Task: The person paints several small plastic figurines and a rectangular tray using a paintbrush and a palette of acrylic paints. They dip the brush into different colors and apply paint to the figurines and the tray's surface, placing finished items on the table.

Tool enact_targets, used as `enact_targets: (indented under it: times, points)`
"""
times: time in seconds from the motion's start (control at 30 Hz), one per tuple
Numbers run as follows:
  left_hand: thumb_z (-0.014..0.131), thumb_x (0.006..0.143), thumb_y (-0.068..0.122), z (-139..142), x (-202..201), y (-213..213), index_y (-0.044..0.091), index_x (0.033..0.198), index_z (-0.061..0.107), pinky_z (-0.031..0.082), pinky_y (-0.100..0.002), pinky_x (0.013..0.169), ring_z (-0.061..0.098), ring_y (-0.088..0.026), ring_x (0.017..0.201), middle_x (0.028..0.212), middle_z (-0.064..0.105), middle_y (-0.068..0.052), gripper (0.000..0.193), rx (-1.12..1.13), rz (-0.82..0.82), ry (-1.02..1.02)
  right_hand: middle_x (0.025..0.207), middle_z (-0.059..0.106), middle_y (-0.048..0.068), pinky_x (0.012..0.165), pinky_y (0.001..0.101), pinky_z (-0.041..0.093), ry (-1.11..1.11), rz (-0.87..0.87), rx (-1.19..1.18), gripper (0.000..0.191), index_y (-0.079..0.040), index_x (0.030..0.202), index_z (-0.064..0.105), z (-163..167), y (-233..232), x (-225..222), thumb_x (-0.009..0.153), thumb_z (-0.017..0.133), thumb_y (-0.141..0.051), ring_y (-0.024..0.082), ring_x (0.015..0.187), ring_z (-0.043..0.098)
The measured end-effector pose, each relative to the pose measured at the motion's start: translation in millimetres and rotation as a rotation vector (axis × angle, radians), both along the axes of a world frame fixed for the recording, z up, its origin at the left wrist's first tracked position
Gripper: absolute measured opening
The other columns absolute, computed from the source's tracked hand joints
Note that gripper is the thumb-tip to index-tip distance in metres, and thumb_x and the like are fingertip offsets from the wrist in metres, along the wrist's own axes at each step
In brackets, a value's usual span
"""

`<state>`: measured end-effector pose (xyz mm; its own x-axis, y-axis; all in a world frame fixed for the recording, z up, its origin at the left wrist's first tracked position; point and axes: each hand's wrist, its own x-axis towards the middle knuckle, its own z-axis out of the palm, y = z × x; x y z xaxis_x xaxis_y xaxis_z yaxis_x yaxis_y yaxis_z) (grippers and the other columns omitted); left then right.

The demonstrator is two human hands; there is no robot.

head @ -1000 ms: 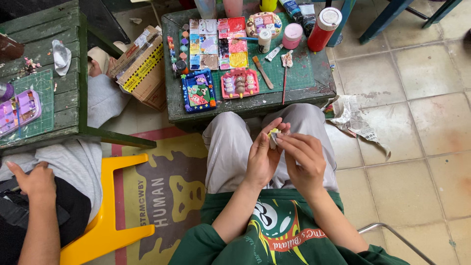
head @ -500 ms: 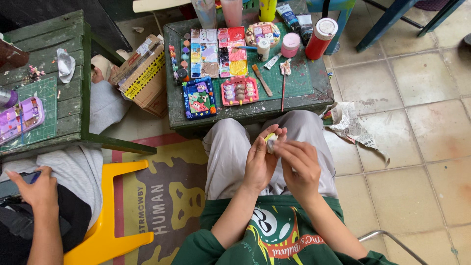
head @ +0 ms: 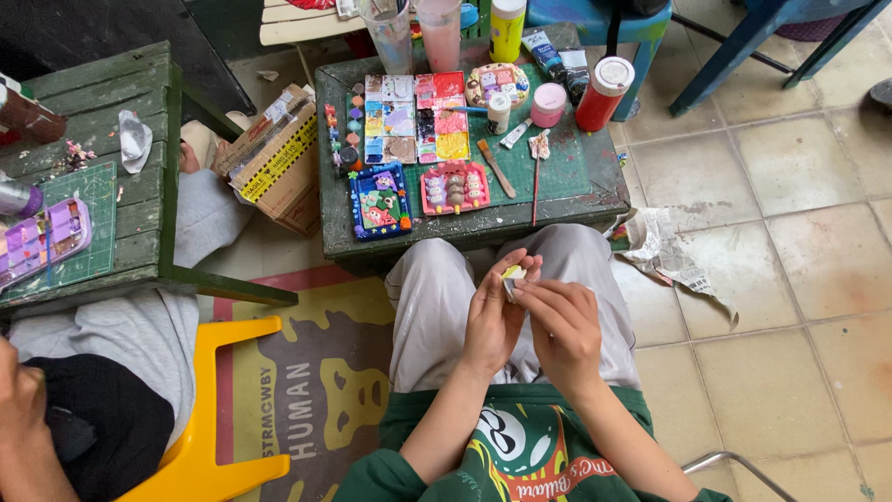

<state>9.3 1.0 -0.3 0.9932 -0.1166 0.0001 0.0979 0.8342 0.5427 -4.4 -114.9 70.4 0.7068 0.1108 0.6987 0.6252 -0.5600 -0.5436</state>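
Tiled floor surrounds a green desk; finished painted trays are seen there, while a small yellowish piece is pinched between both hands, left hand and right hand, unfinished by the look of it.

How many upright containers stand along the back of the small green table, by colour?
Red canister with white lid: 1
Pink-lidded jar: 1
Yellow bottle: 1
Clear cups, one holding pink liquid, one greyish: 2
Small white bottle: 1
Total: 6

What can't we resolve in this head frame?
- Small pale yellow-white piece: mostly covered by the left hand and right hand; shape and exact grip unreadable.
- Clear plastic cups: tops cut off by the upper edge.
- Neighbouring person's arm: cut off by the left edge.
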Motion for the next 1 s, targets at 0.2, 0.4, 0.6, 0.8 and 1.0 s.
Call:
enact_targets:
  times: [0.2,0.4,0.6,0.8,1.0]
  points:
    - [0.042,0.113,0.031,0.3,-0.6,-1.2,-0.002,0.147,0.049,0.041,-0.040,0.120,0.051,-0.027,0.142,0.141,0.057,-0.014,0.048,0.017,0.009,0.003,0.110,0.074,0.006,0.091,0.0402,0.047,0.008,-0.077,-0.030,0.033,-0.005,0.109,0.073,-3.0,2.7,-2.0,0.079,0.071,0.008,0.027,0.106,0.069]
    - [0.039,0.114,0.029,-0.6,0.7,-1.1,-0.001,0.148,0.049,0.040,-0.041,0.119,0.050,-0.027,0.140,0.144,0.057,-0.015,0.046,-0.002,-0.001,0.021,0.115,0.074,0.006,0.094,0.0393,0.048,0.027,-0.117,0.030,0.033,-0.005,0.111,0.073,-5.9,4.5,-0.8,0.082,0.070,0.009,0.026,0.110,0.069]
    - [0.041,0.114,0.030,-1.6,0.0,0.7,-0.002,0.148,0.049,0.038,-0.041,0.122,0.049,-0.026,0.142,0.144,0.058,-0.014,0.047,-0.010,-0.004,-0.023,0.115,0.074,0.006,0.094,0.0394,0.048,0.019,-0.116,0.021,0.032,-0.006,0.111,0.073,-8.2,1.7,1.4,0.084,0.070,0.010,0.027,0.110,0.069]
    - [0.041,0.112,0.030,-1.1,0.9,1.4,-0.001,0.146,0.049,0.039,-0.040,0.122,0.050,-0.027,0.142,0.145,0.058,-0.016,0.047,-0.008,-0.002,0.020,0.113,0.073,0.006,0.092,0.0401,0.048,-0.023,-0.066,-0.041,0.032,-0.007,0.110,0.073,-8.9,1.1,2.6,0.082,0.071,0.008,0.027,0.108,0.069]
    - [0.039,0.114,0.028,0.2,0.9,2.5,-0.002,0.147,0.048,0.037,-0.041,0.123,0.048,-0.029,0.145,0.148,0.054,-0.020,0.046,-0.039,-0.013,0.032,0.114,0.074,0.004,0.092,0.0400,0.049,-0.051,0.011,-0.061,0.031,-0.007,0.110,0.073,-11.4,2.6,2.7,0.082,0.072,0.006,0.025,0.106,0.069]
